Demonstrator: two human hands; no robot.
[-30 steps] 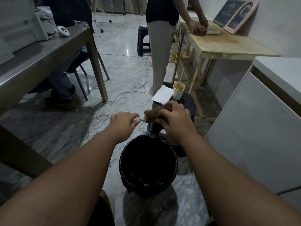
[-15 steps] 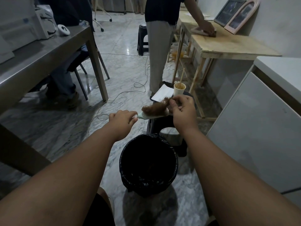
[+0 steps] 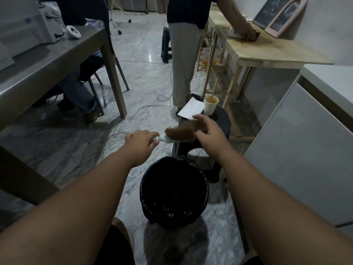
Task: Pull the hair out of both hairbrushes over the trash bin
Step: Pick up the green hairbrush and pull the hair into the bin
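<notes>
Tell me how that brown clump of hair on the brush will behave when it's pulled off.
The brown clump of hair looks matted, so it will probably lift as one floppy mat. It seems very light, so it may cling to the right hand's fingers or drift past the black-lined trash bin.

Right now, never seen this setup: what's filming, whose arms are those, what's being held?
No machine here: one wide-angle camera worn on a person's head looks forward and down, so the two bare arms are the wearer's own. The left hand grips the handle of a pale hairbrush. The right hand pinches a clump of brown hair lying on the brush. A black-lined trash bin stands on the marble floor just nearer the wearer. Behind it, a black stool carries a paper cup and a white paper. Only one hairbrush shows.
</notes>
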